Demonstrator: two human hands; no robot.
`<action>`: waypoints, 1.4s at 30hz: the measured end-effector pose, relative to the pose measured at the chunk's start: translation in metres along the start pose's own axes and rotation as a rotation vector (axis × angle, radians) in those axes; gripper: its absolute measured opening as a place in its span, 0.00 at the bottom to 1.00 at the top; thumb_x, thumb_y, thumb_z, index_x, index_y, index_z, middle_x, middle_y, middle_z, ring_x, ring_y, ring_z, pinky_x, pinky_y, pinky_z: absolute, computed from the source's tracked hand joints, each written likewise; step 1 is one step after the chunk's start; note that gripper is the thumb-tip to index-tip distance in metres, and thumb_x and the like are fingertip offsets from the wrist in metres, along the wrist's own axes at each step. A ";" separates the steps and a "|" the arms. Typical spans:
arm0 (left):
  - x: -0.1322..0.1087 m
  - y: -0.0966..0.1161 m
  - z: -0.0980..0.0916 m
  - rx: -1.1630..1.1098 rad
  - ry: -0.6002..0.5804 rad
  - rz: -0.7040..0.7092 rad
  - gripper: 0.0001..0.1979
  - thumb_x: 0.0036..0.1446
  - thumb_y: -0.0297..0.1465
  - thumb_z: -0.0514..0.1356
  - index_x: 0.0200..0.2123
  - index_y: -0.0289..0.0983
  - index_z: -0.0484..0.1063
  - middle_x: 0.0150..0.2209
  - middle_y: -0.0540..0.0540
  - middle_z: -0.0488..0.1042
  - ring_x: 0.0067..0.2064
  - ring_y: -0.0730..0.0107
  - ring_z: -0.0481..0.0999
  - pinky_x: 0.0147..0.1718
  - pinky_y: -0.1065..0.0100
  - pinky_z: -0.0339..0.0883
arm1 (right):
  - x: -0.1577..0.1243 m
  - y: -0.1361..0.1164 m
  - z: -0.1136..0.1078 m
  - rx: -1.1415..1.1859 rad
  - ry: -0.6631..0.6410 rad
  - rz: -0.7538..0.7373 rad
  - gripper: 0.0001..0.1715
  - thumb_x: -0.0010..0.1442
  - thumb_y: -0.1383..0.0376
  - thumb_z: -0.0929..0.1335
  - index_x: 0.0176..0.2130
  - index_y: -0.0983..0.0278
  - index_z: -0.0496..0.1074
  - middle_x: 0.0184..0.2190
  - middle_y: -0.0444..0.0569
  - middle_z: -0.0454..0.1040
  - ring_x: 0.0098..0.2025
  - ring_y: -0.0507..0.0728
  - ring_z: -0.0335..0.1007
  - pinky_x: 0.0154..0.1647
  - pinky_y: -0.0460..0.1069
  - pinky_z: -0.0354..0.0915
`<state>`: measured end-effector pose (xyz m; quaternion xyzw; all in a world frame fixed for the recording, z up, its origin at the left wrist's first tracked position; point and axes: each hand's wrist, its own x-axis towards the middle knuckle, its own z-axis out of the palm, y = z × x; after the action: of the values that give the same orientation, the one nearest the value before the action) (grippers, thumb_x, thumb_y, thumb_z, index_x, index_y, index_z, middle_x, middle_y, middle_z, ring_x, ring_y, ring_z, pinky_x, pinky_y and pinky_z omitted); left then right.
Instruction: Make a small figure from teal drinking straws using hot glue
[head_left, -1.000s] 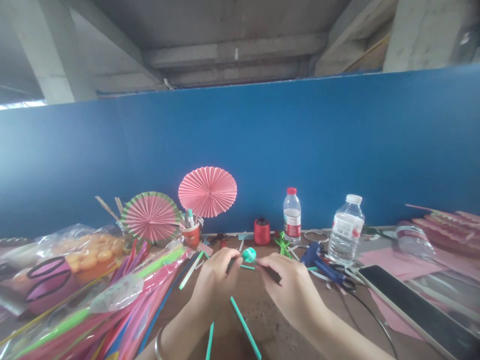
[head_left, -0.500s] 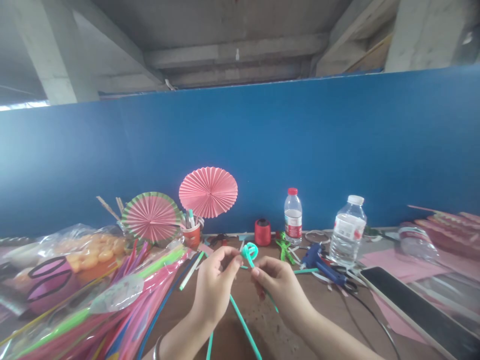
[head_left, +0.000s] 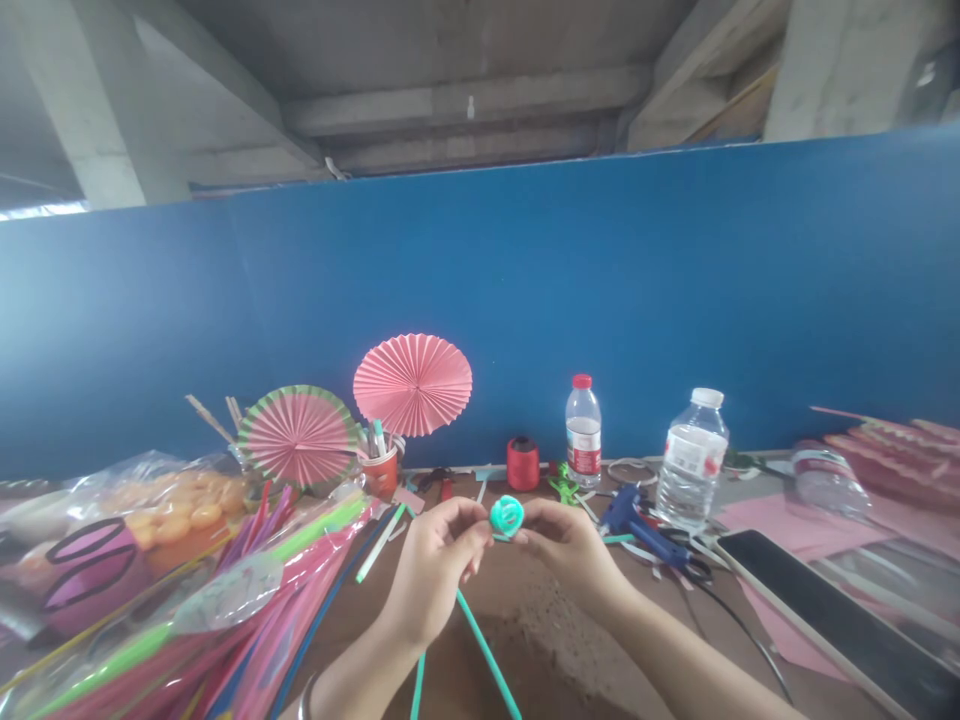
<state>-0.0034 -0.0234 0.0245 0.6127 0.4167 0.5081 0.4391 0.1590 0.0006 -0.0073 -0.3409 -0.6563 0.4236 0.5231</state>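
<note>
A teal paper strip is wound into a small coil, held up between both hands above a brown table. My left hand pinches the coil's left side with thumb and forefinger. My right hand pinches its right side. Two long teal strips trail down from the coil toward me.
A bag of coloured paper strips fills the left. At the back stand two pink paper fans, an orange cup, a red thread spool and two water bottles. A blue glue gun and a dark tablet lie right.
The loose teal loop has been wound tighter into a round coil. Both hands have closed in on it and lifted it slightly.
</note>
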 end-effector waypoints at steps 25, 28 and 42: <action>0.000 0.007 0.004 0.142 0.112 0.033 0.12 0.52 0.35 0.58 0.39 0.37 0.68 0.25 0.50 0.71 0.19 0.78 0.60 0.18 0.75 0.56 | -0.012 -0.004 0.011 -0.201 0.170 -0.086 0.05 0.55 0.65 0.64 0.27 0.63 0.65 0.21 0.40 0.62 0.23 0.50 0.56 0.23 0.44 0.54; 0.000 0.003 0.004 0.053 0.102 -0.002 0.11 0.53 0.34 0.57 0.39 0.36 0.68 0.18 0.54 0.65 0.17 0.80 0.56 0.16 0.76 0.50 | -0.012 -0.004 0.011 -0.202 0.188 -0.073 0.05 0.54 0.65 0.64 0.27 0.63 0.65 0.20 0.40 0.62 0.22 0.49 0.55 0.22 0.44 0.53; -0.003 0.000 0.009 -0.193 0.039 -0.100 0.13 0.54 0.33 0.56 0.42 0.34 0.68 0.17 0.57 0.58 0.17 0.82 0.52 0.16 0.76 0.46 | -0.005 0.000 0.009 -0.144 0.195 -0.016 0.04 0.51 0.65 0.67 0.29 0.64 0.70 0.22 0.41 0.67 0.23 0.50 0.59 0.24 0.44 0.56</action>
<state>0.0051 -0.0269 0.0230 0.5360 0.4045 0.5350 0.5127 0.1516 -0.0060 -0.0098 -0.4117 -0.6337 0.3360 0.5622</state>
